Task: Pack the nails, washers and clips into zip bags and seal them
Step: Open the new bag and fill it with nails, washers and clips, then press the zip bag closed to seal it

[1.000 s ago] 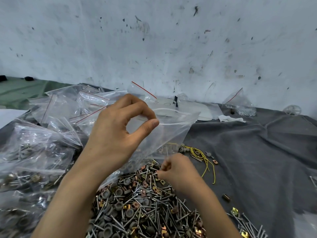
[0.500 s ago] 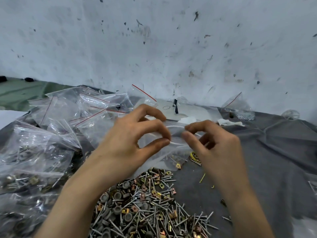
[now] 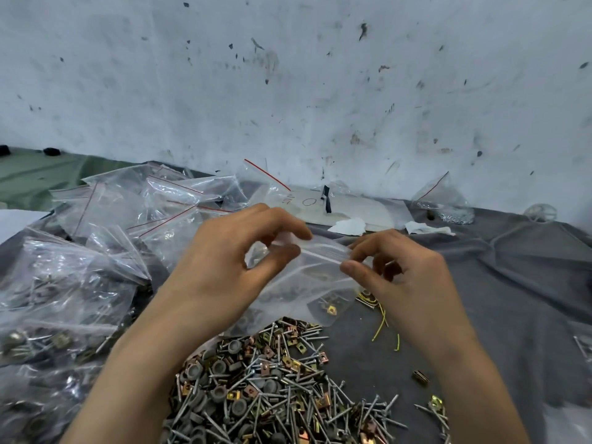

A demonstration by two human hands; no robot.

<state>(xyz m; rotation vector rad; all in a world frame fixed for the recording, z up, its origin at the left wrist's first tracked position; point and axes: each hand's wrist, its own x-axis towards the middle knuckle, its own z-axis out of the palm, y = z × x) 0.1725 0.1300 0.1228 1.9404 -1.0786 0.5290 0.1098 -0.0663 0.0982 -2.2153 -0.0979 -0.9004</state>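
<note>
Over the surface (image 3: 512,299), left hand (image 3: 224,267) and right hand (image 3: 407,277) pinch a zip bag (image 3: 307,283) at its seal; filled bags (image 3: 57,299) at left edge, loose pile (image 3: 262,389) unpacked

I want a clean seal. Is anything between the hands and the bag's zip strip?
Nothing visible does. The left hand and right hand both pinch the top strip of the bag directly, and the stretch between them looks bare. A clip lies low inside.

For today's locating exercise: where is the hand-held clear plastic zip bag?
The clear plastic zip bag hangs centre frame in the head view, pinched by left hand and right hand, above the pile of nails, washers and clips.
</note>
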